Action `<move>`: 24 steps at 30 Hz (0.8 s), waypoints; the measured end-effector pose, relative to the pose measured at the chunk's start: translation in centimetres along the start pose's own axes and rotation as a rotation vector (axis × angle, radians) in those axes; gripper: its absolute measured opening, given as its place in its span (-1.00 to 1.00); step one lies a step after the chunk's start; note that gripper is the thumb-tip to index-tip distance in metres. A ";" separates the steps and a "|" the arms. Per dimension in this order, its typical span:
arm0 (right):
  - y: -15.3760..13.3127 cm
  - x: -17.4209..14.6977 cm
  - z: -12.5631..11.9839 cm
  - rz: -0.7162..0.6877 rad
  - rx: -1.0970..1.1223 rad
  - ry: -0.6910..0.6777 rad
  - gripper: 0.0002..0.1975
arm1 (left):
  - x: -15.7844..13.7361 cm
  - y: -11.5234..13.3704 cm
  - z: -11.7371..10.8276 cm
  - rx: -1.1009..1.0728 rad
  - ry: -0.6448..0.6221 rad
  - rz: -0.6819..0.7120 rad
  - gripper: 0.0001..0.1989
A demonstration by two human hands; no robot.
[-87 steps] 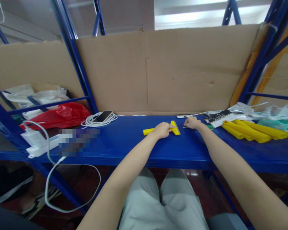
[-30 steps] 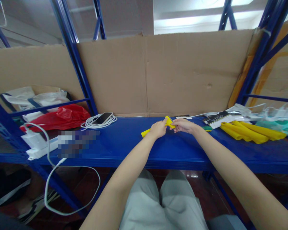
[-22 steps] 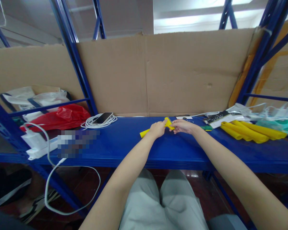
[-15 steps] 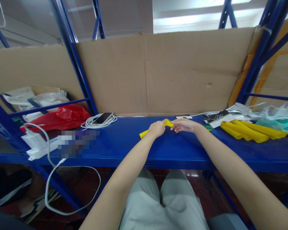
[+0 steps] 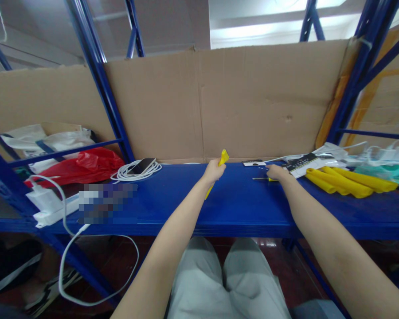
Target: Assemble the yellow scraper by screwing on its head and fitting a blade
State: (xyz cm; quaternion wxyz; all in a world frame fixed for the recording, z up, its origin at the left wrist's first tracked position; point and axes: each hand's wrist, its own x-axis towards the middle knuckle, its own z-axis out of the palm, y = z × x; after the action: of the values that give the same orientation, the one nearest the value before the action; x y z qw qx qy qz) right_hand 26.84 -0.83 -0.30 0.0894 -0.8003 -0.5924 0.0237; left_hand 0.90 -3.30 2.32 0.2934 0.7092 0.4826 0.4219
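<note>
My left hand (image 5: 214, 171) is closed round a long, narrow yellow piece (image 5: 224, 157), held tilted above the blue shelf. Its upper end sticks out past my thumb and its lower end shows below the fist; the middle is hidden by my fingers. Farther right, my right hand (image 5: 275, 172) is closed at the handle of what looks like a screwdriver, whose thin metal shaft (image 5: 260, 178) points left, low over the shelf. A bit of yellow shows at its handle; the rest is under the hand. Several folded yellow pieces (image 5: 349, 181) lie right of my right forearm.
A blue metal shelf (image 5: 239, 208) runs across, backed by a cardboard sheet (image 5: 252, 102). On the left are a phone (image 5: 142, 166) on a coiled white cable, a red bag (image 5: 86, 166) and a power strip (image 5: 58, 212). A black-and-white packet (image 5: 306, 164) lies right.
My right hand has left the yellow piece and moved right, onto the screwdriver. My left hand still holds the yellow piece, now turned more upright.
</note>
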 end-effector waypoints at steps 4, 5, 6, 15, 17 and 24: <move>-0.2 0.6 0.2 0.025 -0.034 -0.047 -0.47 | -0.4 0.4 -0.1 -0.397 -0.093 -0.279 -0.86; -0.2 0.7 0.2 0.032 -0.038 -0.058 -0.48 | -0.5 0.3 0.0 -0.440 -0.122 -0.332 -0.85; -0.2 0.7 0.2 0.033 -0.039 -0.064 -0.48 | -0.6 0.3 0.1 -0.462 -0.150 -0.377 -0.85; -0.5 -0.3 -0.4 0.028 -0.061 -0.059 -0.44 | -0.7 -0.5 0.8 -0.484 -0.292 -0.515 -0.83; -0.4 0.0 -0.3 0.016 -0.073 -0.084 -0.46 | -0.7 -0.6 0.8 -0.473 -0.314 -0.522 -0.85; -0.3 1.4 0.3 -0.041 -0.129 -0.057 -0.54 | -0.9 -0.4 0.8 -0.469 -0.355 -0.505 -0.85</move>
State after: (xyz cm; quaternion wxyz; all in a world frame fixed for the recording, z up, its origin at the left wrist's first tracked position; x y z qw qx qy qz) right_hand 26.91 0.67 -0.39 0.0213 -0.7910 -0.6114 0.0068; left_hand 1.29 -4.01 1.28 0.6212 0.5436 0.4740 0.3063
